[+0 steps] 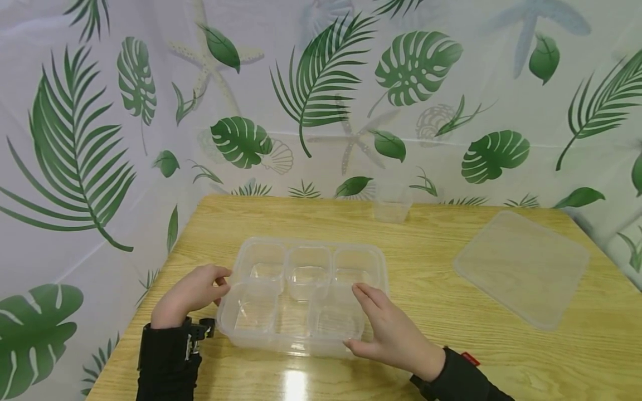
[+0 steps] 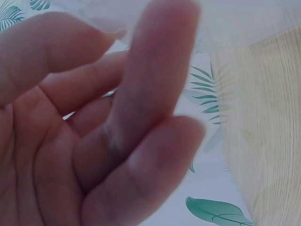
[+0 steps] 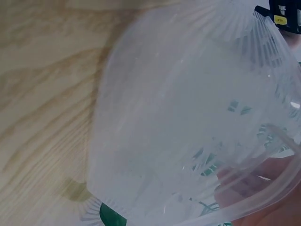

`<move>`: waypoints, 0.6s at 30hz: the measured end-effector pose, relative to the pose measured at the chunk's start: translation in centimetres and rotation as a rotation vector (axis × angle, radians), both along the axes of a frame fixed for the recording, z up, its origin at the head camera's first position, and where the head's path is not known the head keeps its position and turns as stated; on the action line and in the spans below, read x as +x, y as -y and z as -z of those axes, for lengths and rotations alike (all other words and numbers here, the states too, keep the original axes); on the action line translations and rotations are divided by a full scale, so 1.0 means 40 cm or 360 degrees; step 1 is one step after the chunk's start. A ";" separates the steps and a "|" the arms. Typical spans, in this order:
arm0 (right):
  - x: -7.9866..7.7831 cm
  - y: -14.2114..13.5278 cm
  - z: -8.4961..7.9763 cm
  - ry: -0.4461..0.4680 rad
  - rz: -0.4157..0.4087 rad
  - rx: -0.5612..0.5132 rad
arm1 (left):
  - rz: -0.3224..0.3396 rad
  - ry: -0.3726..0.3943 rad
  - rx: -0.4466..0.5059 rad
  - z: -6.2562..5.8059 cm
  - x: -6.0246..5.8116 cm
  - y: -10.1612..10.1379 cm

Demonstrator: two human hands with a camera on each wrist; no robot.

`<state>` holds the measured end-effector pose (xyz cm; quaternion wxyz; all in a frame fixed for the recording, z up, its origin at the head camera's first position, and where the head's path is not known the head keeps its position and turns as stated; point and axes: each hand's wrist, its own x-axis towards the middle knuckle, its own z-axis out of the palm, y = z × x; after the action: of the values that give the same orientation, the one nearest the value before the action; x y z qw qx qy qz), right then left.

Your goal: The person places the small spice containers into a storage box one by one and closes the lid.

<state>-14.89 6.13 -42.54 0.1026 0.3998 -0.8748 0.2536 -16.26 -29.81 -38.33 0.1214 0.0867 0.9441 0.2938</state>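
A clear rectangular plastic box (image 1: 293,342) lies on the wooden table, with several small clear cups (image 1: 308,267) inside it in two rows. My left hand (image 1: 195,292) is at the box's left side, fingers loosely bent beside the rim; in the left wrist view the hand (image 2: 108,127) shows nothing between its fingers. Over the box's front right corner is my right hand (image 1: 391,334). Its thumb and fairly straight fingers are spread either side of the front right cup (image 1: 337,317). Clear plastic (image 3: 178,113) fills much of the right wrist view, partly covering the hand (image 3: 263,193).
A flat clear lid (image 1: 524,270) lies on the right of the table (image 1: 421,262). Near the back edge stands another small clear cup (image 1: 393,209). A leaf-printed sheet (image 1: 321,94) hangs behind the table and along its left side.
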 end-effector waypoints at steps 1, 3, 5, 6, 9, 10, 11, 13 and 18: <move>0.000 0.000 -0.002 0.0022 0.0008 0.0018 | 0.0001 0.0000 0.0002 0.000 0.000 0.000; 0.001 0.000 -0.006 0.0053 0.0017 0.0051 | -0.0007 0.0006 0.0004 0.000 0.000 0.000; 0.000 0.000 -0.009 0.0070 0.0020 0.0080 | -0.0009 0.0011 0.0007 0.001 -0.001 0.000; 0.000 0.000 -0.011 0.0078 0.0019 0.0093 | -0.0012 0.0014 0.0008 0.002 -0.001 0.001; 0.000 0.000 -0.013 0.0100 0.0007 0.0124 | -0.0005 0.0017 0.0005 0.003 -0.002 0.001; -0.001 0.000 -0.012 0.0107 0.0002 0.0133 | -0.0007 0.0020 0.0006 0.003 -0.001 0.001; -0.001 0.000 -0.012 0.0113 -0.0002 0.0141 | -0.0003 0.0019 0.0007 0.003 0.000 0.001; -0.002 0.000 -0.011 0.0121 -0.0007 0.0156 | 0.0007 0.0018 0.0013 0.002 0.001 0.002; -0.005 0.001 -0.010 0.0130 -0.0016 0.0182 | 0.0018 0.0019 0.0037 0.000 0.002 0.002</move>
<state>-15.08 6.11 -42.14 0.0425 0.3987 -0.8893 0.2198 -16.19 -29.88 -38.34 0.1278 0.0916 0.9394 0.3045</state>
